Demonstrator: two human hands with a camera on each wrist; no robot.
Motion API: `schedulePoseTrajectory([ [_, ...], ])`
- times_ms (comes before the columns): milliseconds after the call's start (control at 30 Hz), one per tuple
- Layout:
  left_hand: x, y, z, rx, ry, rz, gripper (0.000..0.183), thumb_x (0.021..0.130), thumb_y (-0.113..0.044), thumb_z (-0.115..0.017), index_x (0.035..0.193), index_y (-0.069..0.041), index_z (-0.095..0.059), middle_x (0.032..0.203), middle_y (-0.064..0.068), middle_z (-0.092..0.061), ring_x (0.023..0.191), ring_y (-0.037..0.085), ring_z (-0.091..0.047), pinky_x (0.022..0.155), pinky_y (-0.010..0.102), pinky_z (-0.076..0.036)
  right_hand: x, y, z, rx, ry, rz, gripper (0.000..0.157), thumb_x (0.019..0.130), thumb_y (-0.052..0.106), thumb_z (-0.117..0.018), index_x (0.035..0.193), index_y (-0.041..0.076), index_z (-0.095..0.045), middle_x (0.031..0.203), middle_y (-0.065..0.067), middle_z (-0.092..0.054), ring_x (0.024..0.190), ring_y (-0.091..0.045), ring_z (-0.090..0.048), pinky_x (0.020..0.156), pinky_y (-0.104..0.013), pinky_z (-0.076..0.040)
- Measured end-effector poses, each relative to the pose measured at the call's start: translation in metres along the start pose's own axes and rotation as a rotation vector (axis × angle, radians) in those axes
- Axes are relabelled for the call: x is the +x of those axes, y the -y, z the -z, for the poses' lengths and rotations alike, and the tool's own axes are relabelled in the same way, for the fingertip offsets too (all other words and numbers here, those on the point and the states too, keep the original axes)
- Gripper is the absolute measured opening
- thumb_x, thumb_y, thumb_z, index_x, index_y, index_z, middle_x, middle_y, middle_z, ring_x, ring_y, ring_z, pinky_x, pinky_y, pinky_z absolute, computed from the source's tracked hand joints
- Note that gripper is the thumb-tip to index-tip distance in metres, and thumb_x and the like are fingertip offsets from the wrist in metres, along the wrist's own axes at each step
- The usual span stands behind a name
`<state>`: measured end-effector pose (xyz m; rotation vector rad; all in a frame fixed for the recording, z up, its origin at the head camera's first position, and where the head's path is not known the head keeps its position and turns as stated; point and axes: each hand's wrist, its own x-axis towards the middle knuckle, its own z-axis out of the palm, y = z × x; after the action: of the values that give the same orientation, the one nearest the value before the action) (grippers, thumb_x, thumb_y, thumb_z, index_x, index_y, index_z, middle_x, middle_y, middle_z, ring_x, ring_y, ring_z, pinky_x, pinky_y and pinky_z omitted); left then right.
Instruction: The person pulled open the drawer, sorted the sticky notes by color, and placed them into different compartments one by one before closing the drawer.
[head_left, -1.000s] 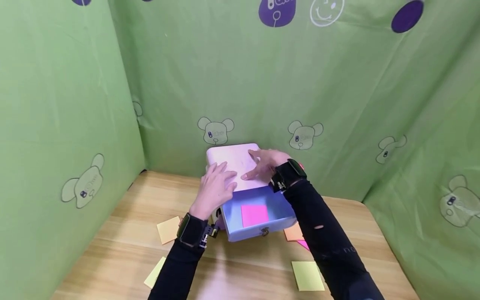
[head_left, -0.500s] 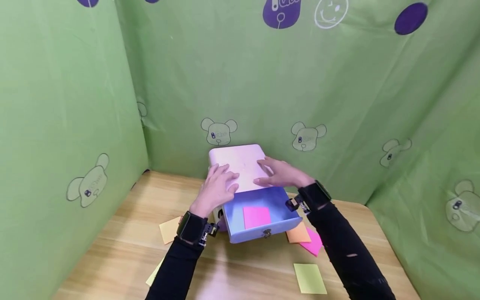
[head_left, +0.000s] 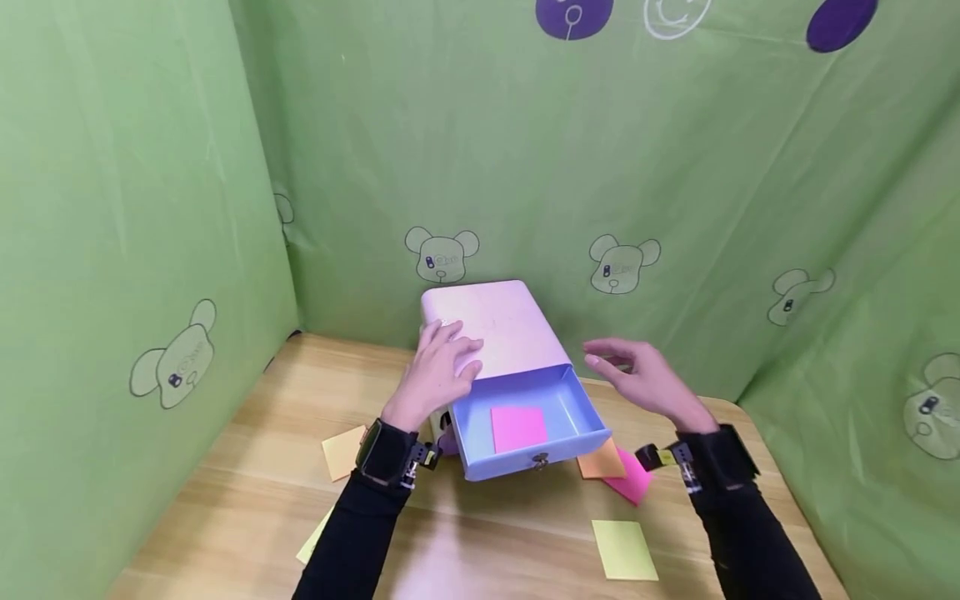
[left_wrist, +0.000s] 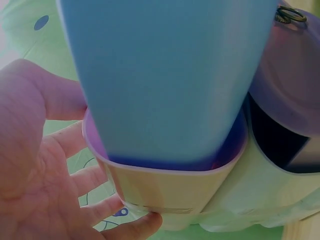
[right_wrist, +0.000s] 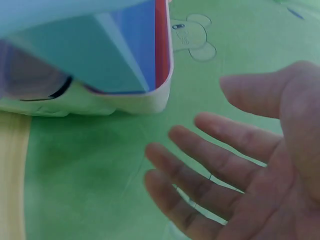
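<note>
A pinkish-white drawer box (head_left: 502, 329) stands by the back curtain. Its blue top drawer (head_left: 577, 408) is pulled out, with a pink sticky note (head_left: 519, 428) lying inside. My left hand (head_left: 431, 375) rests at the left top edge of the box, fingers spread. In the left wrist view, its thumb and fingers lie along the box's outer side, beside the blue drawer (left_wrist: 165, 85). My right hand (head_left: 648, 379) hovers to the right of the box, apart from it. The right wrist view shows its fingers loosely extended, with nothing in them.
A purple drawer (left_wrist: 292, 80) beneath the blue one also juts out. Around the box lie an orange note (head_left: 602, 461), a pink note (head_left: 632, 479), a yellow-green note (head_left: 626, 550), a pale orange note (head_left: 342, 452) and another yellow note (head_left: 311, 542). Green curtains (head_left: 750, 167) enclose the wooden table.
My right hand has lifted off the box top and moved right, away from it. The left hand stays in place. The drawer has not visibly moved.
</note>
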<state>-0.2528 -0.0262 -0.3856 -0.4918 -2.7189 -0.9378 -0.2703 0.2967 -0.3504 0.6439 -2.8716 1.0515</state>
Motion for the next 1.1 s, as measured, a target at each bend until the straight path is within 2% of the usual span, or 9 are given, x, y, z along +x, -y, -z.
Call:
schedulePoseTrajectory([
  [100,0.001,0.001,0.002,-0.004,0.007,0.015,0.039,0.093,-0.029,-0.06,0.131,-0.019,-0.062,0.159,0.013,-0.033,0.146,0.033,-0.019,0.11,0.069,-0.03,-0.012,-0.016,-0.002,0.011,-0.07,-0.032,0.048,0.097,0.037,-0.057,0.131,0.002,-0.059,0.124,-0.025,-0.066,0.103,-0.036,-0.065,0.08,-0.051,-0.059],
  [167,0.001,0.001,0.002,-0.009,0.016,0.02,0.039,0.093,-0.03,-0.06,0.131,-0.019,-0.062,0.159,0.012,-0.032,0.146,0.032,-0.018,0.11,0.069,-0.029,-0.022,-0.028,-0.005,0.009,-0.088,-0.06,0.05,0.097,0.039,-0.057,0.131,0.002,-0.059,0.124,-0.026,-0.066,0.103,-0.038,-0.064,0.08,-0.052,-0.059],
  [433,0.001,0.002,0.006,-0.027,0.014,0.041,0.038,0.094,-0.03,-0.059,0.131,-0.02,-0.062,0.16,0.011,-0.03,0.148,0.032,-0.015,0.106,0.074,-0.028,-0.044,-0.079,-0.028,-0.047,-0.068,-0.152,0.061,0.094,0.037,-0.063,0.136,-0.004,-0.05,0.134,-0.034,-0.055,0.113,-0.051,-0.056,0.083,-0.06,-0.057],
  [567,0.0,0.001,0.005,-0.03,0.018,0.023,0.038,0.094,-0.029,-0.06,0.13,-0.019,-0.062,0.159,0.013,-0.031,0.147,0.032,-0.018,0.106,0.073,-0.03,-0.052,-0.105,-0.041,-0.09,-0.035,-0.186,0.069,0.09,0.036,-0.068,0.139,-0.008,-0.046,0.139,-0.038,-0.048,0.116,-0.057,-0.05,0.088,-0.066,-0.052],
  [700,-0.002,0.0,0.003,-0.032,0.018,0.009,0.038,0.093,-0.028,-0.061,0.13,-0.018,-0.063,0.159,0.014,-0.033,0.146,0.033,-0.019,0.104,0.074,-0.032,-0.061,-0.124,-0.054,-0.088,0.013,-0.242,0.075,0.087,0.036,-0.071,0.139,-0.01,-0.043,0.14,-0.04,-0.045,0.117,-0.06,-0.046,0.089,-0.068,-0.05],
  [900,-0.004,0.001,0.001,-0.023,0.019,0.001,0.038,0.094,-0.028,-0.06,0.13,-0.017,-0.063,0.158,0.015,-0.033,0.146,0.035,-0.018,0.105,0.074,-0.032,-0.069,-0.135,-0.062,-0.103,0.122,-0.372,0.089,0.083,0.036,-0.075,0.142,-0.014,-0.033,0.141,-0.046,-0.037,0.123,-0.065,-0.036,0.094,-0.077,-0.039],
  [1100,-0.003,0.001,0.004,-0.021,0.004,-0.006,0.038,0.094,-0.028,-0.06,0.13,-0.016,-0.062,0.158,0.016,-0.034,0.146,0.034,-0.019,0.111,0.069,-0.029,-0.07,-0.145,-0.073,-0.159,0.174,-0.401,0.104,0.074,0.042,-0.08,0.142,-0.018,-0.029,0.136,-0.051,-0.037,0.122,-0.065,-0.036,0.095,-0.076,-0.039],
])
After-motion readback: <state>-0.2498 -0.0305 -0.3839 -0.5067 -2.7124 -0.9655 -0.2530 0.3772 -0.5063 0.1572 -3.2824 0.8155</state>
